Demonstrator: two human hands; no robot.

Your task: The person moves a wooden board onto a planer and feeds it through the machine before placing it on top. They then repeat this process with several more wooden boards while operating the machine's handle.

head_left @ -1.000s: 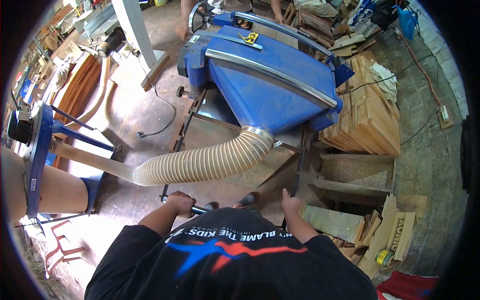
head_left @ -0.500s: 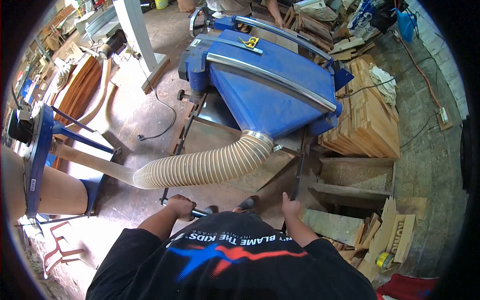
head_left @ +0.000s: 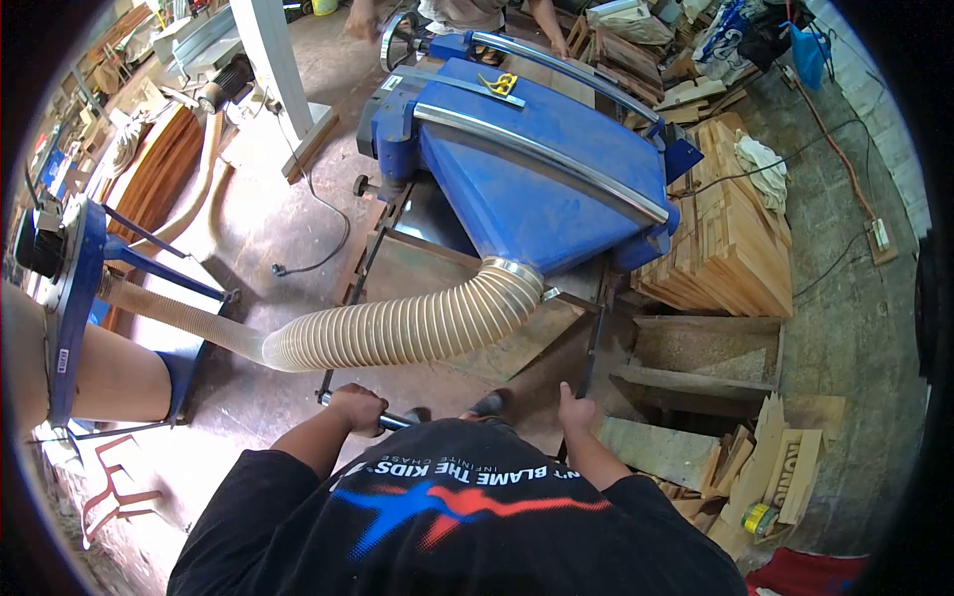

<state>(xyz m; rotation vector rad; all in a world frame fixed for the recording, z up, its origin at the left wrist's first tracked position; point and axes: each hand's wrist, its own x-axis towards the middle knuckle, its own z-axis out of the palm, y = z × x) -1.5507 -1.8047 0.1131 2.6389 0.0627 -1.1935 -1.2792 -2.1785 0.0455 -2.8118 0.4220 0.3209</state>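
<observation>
My left hand (head_left: 357,408) is wrapped round the left end of a metal roller bar (head_left: 396,422) at the near end of the machine's outfeed frame. My right hand (head_left: 576,409) is closed at the near end of the dark side rail (head_left: 594,348), thumb pointing forward. Ahead of me stands a blue thickness planer (head_left: 542,159) with chrome bars along its top. A ribbed dust hose (head_left: 397,331) curves from its hood, passing over a flat board (head_left: 427,268) in the frame. My shirt hides the rest of the roller bar.
Another person's hand (head_left: 362,20) is by the handwheel (head_left: 399,42) on the far side. A blue dust collector (head_left: 84,288) stands left. Stacked boards (head_left: 730,219), an open wooden box (head_left: 708,350) and offcuts lie right. A loose cable (head_left: 333,214) crosses the floor.
The other person's hand by the handwheel has shifted slightly left and down. My two hands keep the same places, and the planer and hose look unchanged.
</observation>
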